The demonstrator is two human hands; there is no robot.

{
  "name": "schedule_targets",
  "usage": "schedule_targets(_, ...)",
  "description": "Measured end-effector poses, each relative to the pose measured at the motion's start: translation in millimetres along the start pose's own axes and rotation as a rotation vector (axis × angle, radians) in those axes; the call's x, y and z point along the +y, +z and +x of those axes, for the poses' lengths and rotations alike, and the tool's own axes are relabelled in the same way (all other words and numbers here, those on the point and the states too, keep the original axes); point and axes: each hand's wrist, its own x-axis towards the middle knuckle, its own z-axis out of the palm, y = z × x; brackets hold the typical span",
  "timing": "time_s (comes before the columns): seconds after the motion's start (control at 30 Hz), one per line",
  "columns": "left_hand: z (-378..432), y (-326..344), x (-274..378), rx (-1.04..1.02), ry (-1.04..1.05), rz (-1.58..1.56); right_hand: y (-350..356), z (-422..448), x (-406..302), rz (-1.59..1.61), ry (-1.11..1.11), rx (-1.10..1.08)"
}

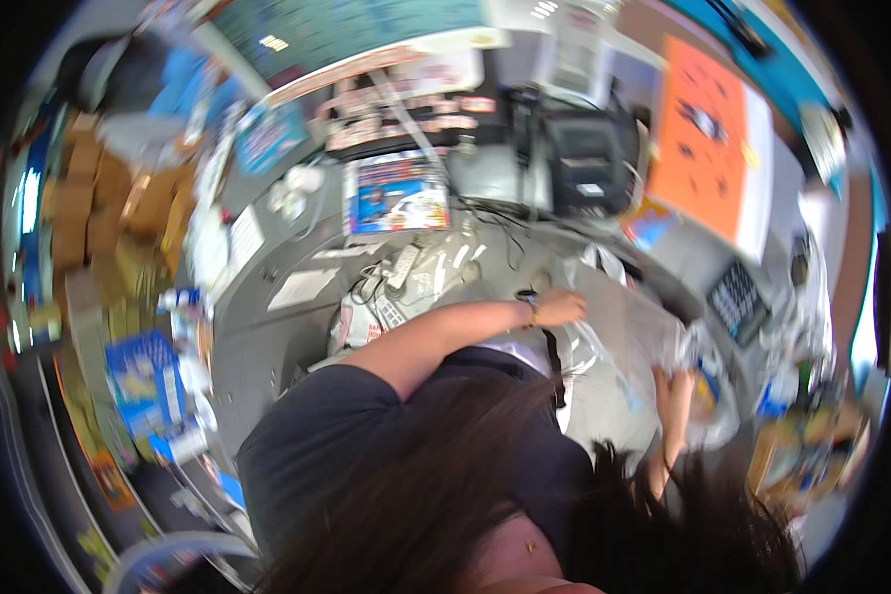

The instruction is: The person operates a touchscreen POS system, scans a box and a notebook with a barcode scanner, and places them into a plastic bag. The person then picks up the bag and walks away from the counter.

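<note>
A translucent plastic bag (623, 319) is stretched between my two hands, low in front of my body and to the right. My left hand (560, 307), with a bracelet and a dark band at its wrist, is closed on the bag's near left edge. My right hand (675, 371) is at the bag's right end, partly covered by the plastic, its fingers blurred. Beside it hangs another clear plastic bag (713, 416) with colourful contents. Left of my forearm, a white printed bag (356, 319) lies near a power strip (403, 266) and cables.
A curved grey counter holds a colourful printed box (397, 194), a black device (590, 160), an orange sheet (701, 141) and a black keypad (739, 301). Brown cardboard boxes (74, 215) are stacked at the far left. A paper sheet (302, 288) lies left of the cables.
</note>
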Motion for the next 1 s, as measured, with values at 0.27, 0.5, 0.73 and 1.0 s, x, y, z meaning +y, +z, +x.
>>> schedule_targets(0.27, 14.3, 30.5, -44.2, 0.092, -0.094, 0.098, -10.3, 47.7, 31.9, -0.259, -0.23, -0.214)
schedule_targets(0.5, 34.0, 19.1, -2.4, 0.264, 0.062, 0.116, 82.2, 99.6, 30.1, -0.458, -0.423, -0.481)
schedule_targets(0.73, 27.6, -4.2, 11.4, 0.256, 0.051, 0.089, 167.2, 121.3, 85.4, -0.506, -0.384, -0.614)
schedule_targets(1.0, 26.1, 2.2, 4.3, 0.274, 0.017, 0.042, 183.3, 97.2, 95.4, -0.458, -0.375, -0.596)
